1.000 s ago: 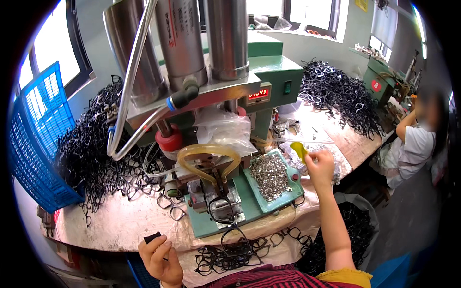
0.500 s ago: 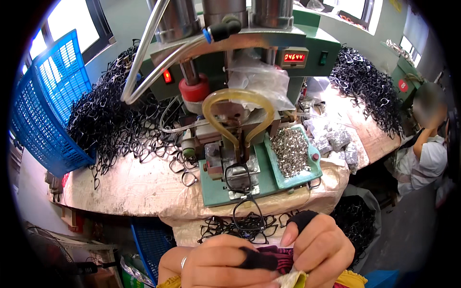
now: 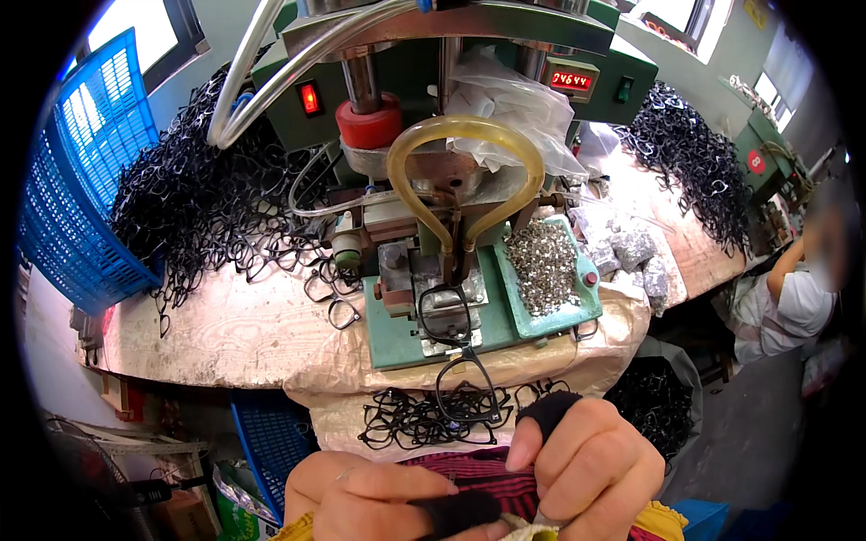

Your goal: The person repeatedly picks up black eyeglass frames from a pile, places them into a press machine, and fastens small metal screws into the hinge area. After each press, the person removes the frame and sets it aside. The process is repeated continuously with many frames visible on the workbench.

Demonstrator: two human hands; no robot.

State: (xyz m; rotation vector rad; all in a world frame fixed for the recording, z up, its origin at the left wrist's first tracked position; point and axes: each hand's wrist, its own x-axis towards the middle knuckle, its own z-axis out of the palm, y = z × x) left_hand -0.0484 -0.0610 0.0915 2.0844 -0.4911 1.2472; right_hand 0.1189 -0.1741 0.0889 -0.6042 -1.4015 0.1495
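Note:
At the lower edge, my left hand [image 3: 374, 500] is closed, its fingers curled and one wearing a black finger sleeve. Close beside it my right hand [image 3: 591, 464] is also closed, with a black wrap on its thumb. Between them, cut off by the lower edge, shows a small off-white piece with a yellow-green inside [image 3: 532, 534]; its kind is not clear. Beyond my hands, a black eyeglass frame [image 3: 465, 383] hangs from the green-based press [image 3: 397, 338], one rim lying on the metal fixture. Several black eyeglass frames [image 3: 410, 417] lie on the paper-covered front edge.
A green tray [image 3: 532, 329] of small metal parts sits right of the fixture. Heaps of black frames [image 3: 203, 189] lie left and right, beside a blue basket [image 3: 68, 234]. A looped yellowish tube [image 3: 397, 153] stands before the press. A person [image 3: 785, 311] sits far right.
My head view has shifted slightly, so the press appears larger. My hands stay close together, and the off-white piece has sunk further toward the lower edge. The eyeglass frame remains on the fixture.

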